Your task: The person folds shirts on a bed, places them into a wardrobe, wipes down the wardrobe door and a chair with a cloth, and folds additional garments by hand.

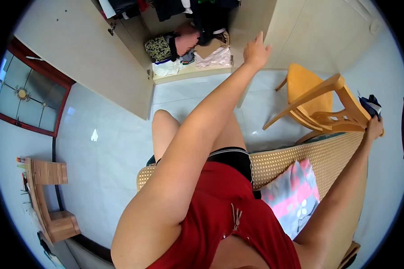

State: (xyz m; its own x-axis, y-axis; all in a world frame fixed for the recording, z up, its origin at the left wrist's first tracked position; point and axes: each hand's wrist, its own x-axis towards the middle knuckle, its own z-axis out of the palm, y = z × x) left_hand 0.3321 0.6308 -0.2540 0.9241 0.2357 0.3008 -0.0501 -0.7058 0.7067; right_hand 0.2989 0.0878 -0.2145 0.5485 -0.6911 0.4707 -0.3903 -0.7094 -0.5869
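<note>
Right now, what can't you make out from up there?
All in the head view:
- Hanging clothes: their tops are cut off by the upper edge.
- Left hand: some fingers are hidden by the hand itself.
- Right hand: too small to tell how its fingers grip the dark cloth or the chair.
- Small items by the desk: too small to name.

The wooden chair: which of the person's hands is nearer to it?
Right. The right hand is right at the top of the backrest of the chair; the left hand is stretched out by the open wardrobe, away from it.
</note>
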